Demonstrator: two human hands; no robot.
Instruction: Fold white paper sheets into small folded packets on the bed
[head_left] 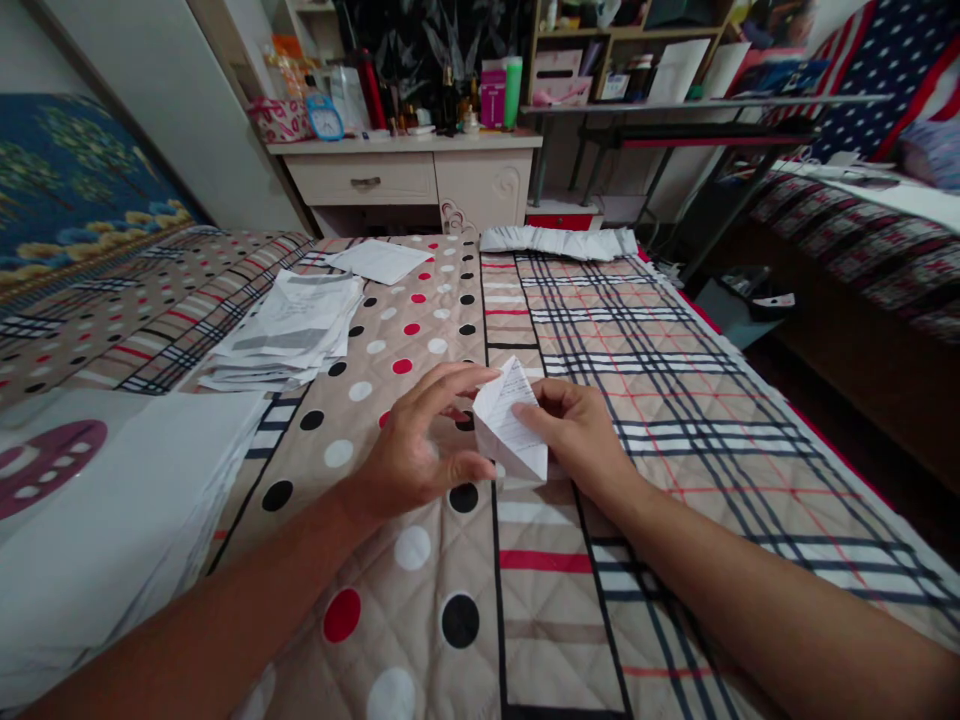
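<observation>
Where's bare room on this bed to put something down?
Bare: the plaid half of the quilted cover, from the hand-held folded printed paper to the far row of white papers; also the dotted strip below the left hand. Crowded: left side, loose printed sheets and a white paper stack.

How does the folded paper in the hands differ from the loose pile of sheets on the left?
The small folded white printed paper is creased into a pointed shape; the loose pile of white printed sheets lies flat. The folded paper is one piece, held by the left hand and right hand; the pile is many sheets, untouched. Both are white with grey print.
</observation>
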